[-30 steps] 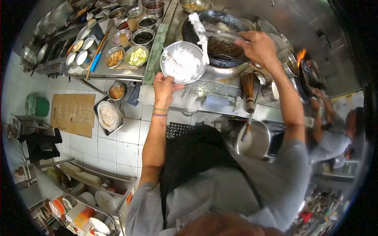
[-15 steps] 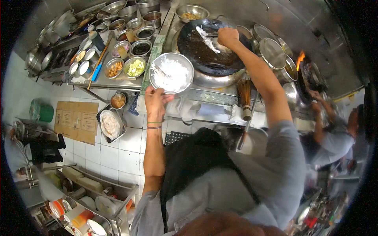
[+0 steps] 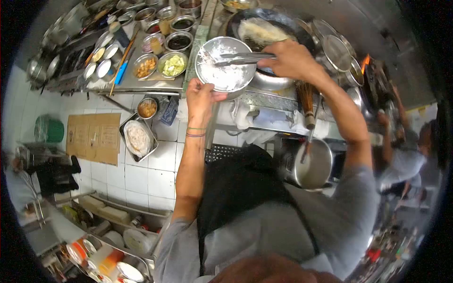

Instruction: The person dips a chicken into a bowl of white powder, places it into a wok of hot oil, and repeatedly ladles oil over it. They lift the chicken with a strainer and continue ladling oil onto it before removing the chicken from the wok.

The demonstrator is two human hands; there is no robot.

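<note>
A metal bowl (image 3: pixel 248 75) of white powder (image 3: pixel 230 79) is gripped at its near rim by my left hand (image 3: pixel 202 96), thumb and fingers closed on the edge. My right hand (image 3: pixel 293 60) is wrapped around metal tongs (image 3: pixel 243 57), which reach leftward over the bowl. Their two arms stand apart, with the tips at a powder-coated lump (image 3: pixel 206 57) near the bowl's left side. Behind my right hand, a dark wok (image 3: pixel 304 35) holds oil, where a pale, foaming patch (image 3: pixel 259 32) spreads around the frying food, whose shape the bubbles hide.
Left of the bowl stand a dish of chopped green pieces (image 3: pixel 172 65), a dish of orange-brown chunks (image 3: pixel 145 67) and several sauce pots. A bamboo brush (image 3: pixel 306 104) lies right of the wok. Flames (image 3: pixel 365 62) rise farther right, near another person (image 3: pixel 403 160). A large pot (image 3: pixel 312 165) sits below.
My right hand has come back from the wok to the bowl with the tongs. The white-coated strip they held is released, and the oil now foams. In view, the bowl sits farther right and higher.
</note>
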